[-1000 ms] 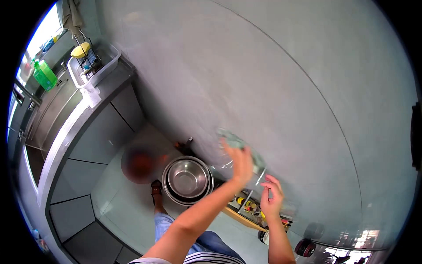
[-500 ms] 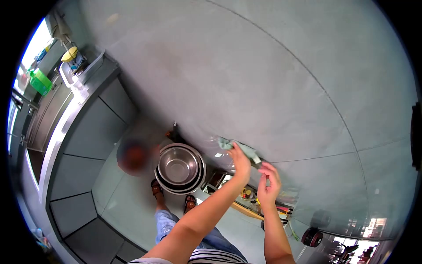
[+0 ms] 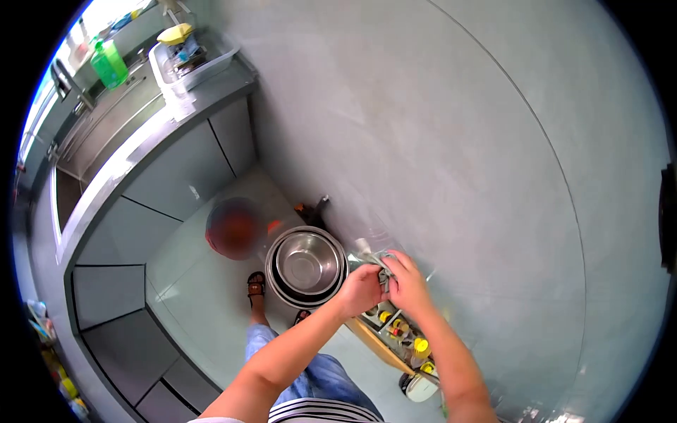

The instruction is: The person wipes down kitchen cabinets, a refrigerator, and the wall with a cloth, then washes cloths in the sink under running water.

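Observation:
A grey-green cloth (image 3: 385,273) is bunched up between my two hands, in front of the grey wall. My left hand (image 3: 360,290) is closed round its lower left side. From the right, my right hand (image 3: 407,280) grips the cloth with bent fingers, close against the left one. A pale end of the cloth sticks out at the upper left. Just left of my hands, nested steel bowls (image 3: 307,264) sit low down. Beneath my forearms is a rack of bottles and jars (image 3: 399,331), partly covered by my hands.
The grey wall (image 3: 451,162) fills the right side. At left a counter (image 3: 134,151) with a sink (image 3: 106,127) carries a white dish basket (image 3: 204,70) and a green bottle (image 3: 108,65). A blurred reddish bucket (image 3: 233,231) stands on the floor by my feet.
The cloth, spread against the wall before, is now gathered in both hands nearer my body. My right hand has come in from beside it to grip it. The view has shifted.

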### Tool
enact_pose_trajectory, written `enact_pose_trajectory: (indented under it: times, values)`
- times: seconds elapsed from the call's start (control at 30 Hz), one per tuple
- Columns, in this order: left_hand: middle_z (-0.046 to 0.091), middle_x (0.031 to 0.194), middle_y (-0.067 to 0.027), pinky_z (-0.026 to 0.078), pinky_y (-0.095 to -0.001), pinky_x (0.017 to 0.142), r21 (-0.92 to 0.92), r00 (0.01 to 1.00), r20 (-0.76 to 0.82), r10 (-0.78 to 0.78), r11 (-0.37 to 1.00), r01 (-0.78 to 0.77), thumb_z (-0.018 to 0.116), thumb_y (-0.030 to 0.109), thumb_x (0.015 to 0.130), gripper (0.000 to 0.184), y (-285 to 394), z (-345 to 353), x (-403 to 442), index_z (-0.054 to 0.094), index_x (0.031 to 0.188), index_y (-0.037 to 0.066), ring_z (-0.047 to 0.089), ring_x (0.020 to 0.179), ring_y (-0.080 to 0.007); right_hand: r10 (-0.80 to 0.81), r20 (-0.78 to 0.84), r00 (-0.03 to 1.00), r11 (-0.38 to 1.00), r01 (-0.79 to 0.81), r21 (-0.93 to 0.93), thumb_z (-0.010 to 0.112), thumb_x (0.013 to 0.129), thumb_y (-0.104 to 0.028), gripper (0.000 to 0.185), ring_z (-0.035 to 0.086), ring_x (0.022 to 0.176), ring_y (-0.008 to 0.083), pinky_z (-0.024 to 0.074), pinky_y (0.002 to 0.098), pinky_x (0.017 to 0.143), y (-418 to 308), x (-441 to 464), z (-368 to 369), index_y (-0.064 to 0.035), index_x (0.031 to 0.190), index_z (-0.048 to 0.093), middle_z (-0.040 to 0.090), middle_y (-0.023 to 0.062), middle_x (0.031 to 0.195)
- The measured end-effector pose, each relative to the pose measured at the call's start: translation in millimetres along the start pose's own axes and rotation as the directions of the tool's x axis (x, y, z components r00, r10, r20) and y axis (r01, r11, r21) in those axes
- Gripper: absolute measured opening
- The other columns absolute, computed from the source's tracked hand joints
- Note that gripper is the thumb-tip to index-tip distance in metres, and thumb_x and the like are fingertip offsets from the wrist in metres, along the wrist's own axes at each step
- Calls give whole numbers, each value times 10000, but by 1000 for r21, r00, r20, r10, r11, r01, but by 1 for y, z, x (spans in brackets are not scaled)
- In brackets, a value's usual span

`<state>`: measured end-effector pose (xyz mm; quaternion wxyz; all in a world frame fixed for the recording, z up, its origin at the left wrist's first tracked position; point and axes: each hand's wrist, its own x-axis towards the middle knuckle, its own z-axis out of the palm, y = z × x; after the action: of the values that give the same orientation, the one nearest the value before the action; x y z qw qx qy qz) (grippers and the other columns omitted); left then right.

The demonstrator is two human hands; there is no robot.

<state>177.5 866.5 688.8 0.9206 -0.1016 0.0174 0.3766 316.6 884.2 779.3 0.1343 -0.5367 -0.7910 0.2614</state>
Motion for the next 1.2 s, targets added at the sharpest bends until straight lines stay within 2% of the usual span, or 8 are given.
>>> enact_pose_trajectory:
  times: [0.2,0.3,0.4,0.5,0.67,0.77,0.93,1.2]
  values:
    - [487,1416,-69,398,-416,1062,98,969,-96,227,971,-218,465,297,964,492,64,8,-49,392,1445,226,506,1248,-260,-471,-19,882,705,363,-610,620,781,-55,455,416,1317,365,332,543,1070,-73,121,-41,-161,1223,633,494,103,1397]
    - [461,1451,-43,375,-394,1052,169,919,-188,346,933,-317,467,360,997,525,90,-15,-59,330,1488,234,486,1257,-212,-416,218,883,48,261,-964,532,888,-201,456,296,1415,332,188,563,1148,-77,193,-7,-142,1338,569,380,97,1512]
    - [463,1448,-37,359,-383,1063,214,909,-190,370,920,-329,462,361,1002,524,118,-33,-77,330,1489,221,468,1269,-198,-115,603,789,-328,543,-773,449,931,-277,488,216,1459,270,113,522,1188,-36,213,52,-93,1379,515,293,102,1564]
    - [482,1424,-14,361,-362,1047,298,898,-195,395,896,-330,446,388,1011,513,147,-36,-106,350,1476,194,478,1245,-158,-52,659,751,-208,637,-742,451,938,-276,481,234,1452,270,131,512,1186,-36,261,87,-71,1368,521,302,115,1558]
    - [523,1383,-5,413,-314,989,366,859,-242,451,863,-349,458,378,1015,498,212,-54,-140,375,1459,168,538,1178,-124,-339,403,850,-118,386,-915,453,935,-260,477,289,1424,281,169,478,1179,-109,400,126,-57,1360,526,346,137,1529]
    - [527,1365,-1,414,-297,978,397,819,-259,512,829,-393,467,359,1017,465,256,-64,-146,403,1437,171,526,1163,-106,-367,407,836,-250,333,-909,453,936,-254,459,313,1411,292,188,480,1171,-113,443,166,-47,1334,552,374,148,1511]
    - [531,1355,-4,423,-286,967,348,807,-292,513,843,-410,459,338,1024,443,291,-81,-156,410,1429,164,529,1151,-105,-198,735,649,-238,695,-678,451,929,-250,433,332,1397,301,197,486,1168,10,379,215,-38,1276,601,423,142,1477]
    - [532,1349,-18,413,-284,977,281,759,-392,520,853,-439,434,297,1032,423,312,-126,-167,411,1425,141,517,1153,-108,-422,480,769,-159,459,-874,465,907,-200,418,398,1345,286,246,442,1157,-81,506,245,-18,1260,597,454,159,1444]
